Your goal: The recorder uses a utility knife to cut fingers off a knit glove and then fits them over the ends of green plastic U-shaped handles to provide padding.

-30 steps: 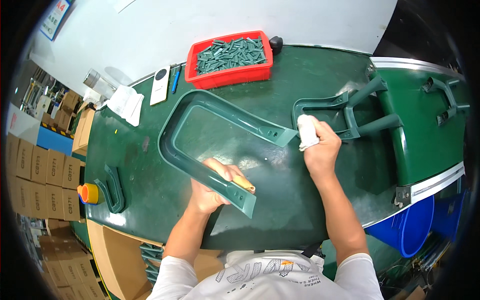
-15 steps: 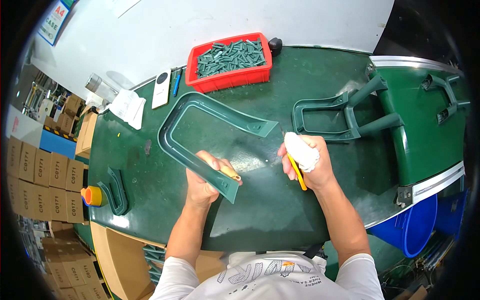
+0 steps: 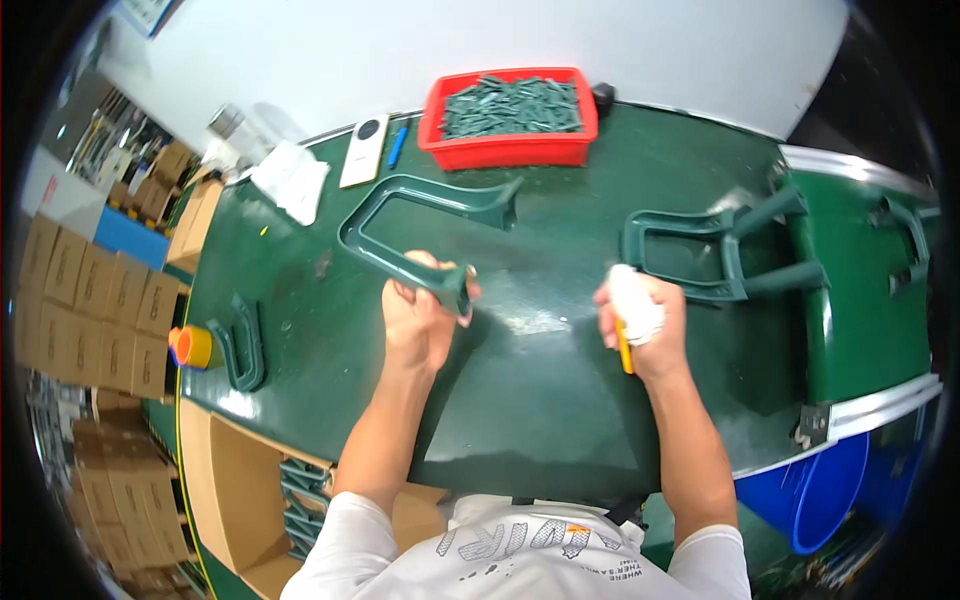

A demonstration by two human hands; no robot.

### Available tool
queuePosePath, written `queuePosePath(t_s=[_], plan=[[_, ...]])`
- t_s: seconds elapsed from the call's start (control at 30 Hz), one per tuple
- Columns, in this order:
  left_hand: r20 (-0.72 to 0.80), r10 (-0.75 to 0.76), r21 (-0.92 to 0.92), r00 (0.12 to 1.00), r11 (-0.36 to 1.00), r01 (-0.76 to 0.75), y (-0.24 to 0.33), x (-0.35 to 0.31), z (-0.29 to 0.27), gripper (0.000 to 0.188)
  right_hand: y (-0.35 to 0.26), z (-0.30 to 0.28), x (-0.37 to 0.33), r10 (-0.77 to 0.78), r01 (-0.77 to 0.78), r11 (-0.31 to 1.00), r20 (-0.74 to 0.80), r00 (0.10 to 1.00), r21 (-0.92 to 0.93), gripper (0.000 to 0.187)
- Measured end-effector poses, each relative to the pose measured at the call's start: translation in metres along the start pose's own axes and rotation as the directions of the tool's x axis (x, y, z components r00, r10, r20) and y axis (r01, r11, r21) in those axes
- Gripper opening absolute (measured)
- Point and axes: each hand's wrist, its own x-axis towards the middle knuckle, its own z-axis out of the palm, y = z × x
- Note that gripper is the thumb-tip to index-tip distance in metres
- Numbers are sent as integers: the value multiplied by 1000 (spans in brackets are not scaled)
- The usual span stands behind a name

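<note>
A dark green U-shaped plastic piece [image 3: 357,224] is held up over the table by my left hand [image 3: 413,318], whose fingers wrap round its nearer leg close to the flared end. The bend of the U points left and the other flared end is free. My right hand [image 3: 662,325] is closed on a slim yellow-handled tool [image 3: 626,352]; its tip cannot be made out. A white wrap [image 3: 637,305] covers a digit of that hand. This hand is apart from the green piece, to its right.
Several small green pieces fill a red bin [image 3: 510,151] at the back. More U-shaped parts [image 3: 733,262] lie right, by a green conveyor [image 3: 865,340]. A phone [image 3: 364,152], blue pen [image 3: 398,147] and yellow tape roll [image 3: 196,347] are on the left. An open carton [image 3: 235,480] stands front left.
My left hand has lifted and tilted the green piece, so its flared ends now face more toward the right and near side. My right hand has shifted slightly, still gripping the yellow-handled tool. The view has turned.
</note>
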Motion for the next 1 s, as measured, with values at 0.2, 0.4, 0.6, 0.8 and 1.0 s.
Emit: queuePosePath(t_s=[0.2,0.4,0.6,0.8,1.0], plan=[[-128,139,877,982,479,47,15,-13,-19,28,16,1,10,-50,49,998,-24,998,-39,27],[-165,209,962,964,250,110,13,-48,-31,31,25,1,11,-11,7,999,-104,994,-40,34],[-236,379,968,895,169,184,68,-115,-50,31,28,-14,17,-8,11,1000,-123,992,21,32],[-529,792,826,306,397,400,166,-242,-94,24,35,-24,22,25,-22,998,-39,999,65,34],[-920,389,164,-44,484,860,164,-327,-162,24,38,-35,30,73,-75,992,23,997,104,34]])
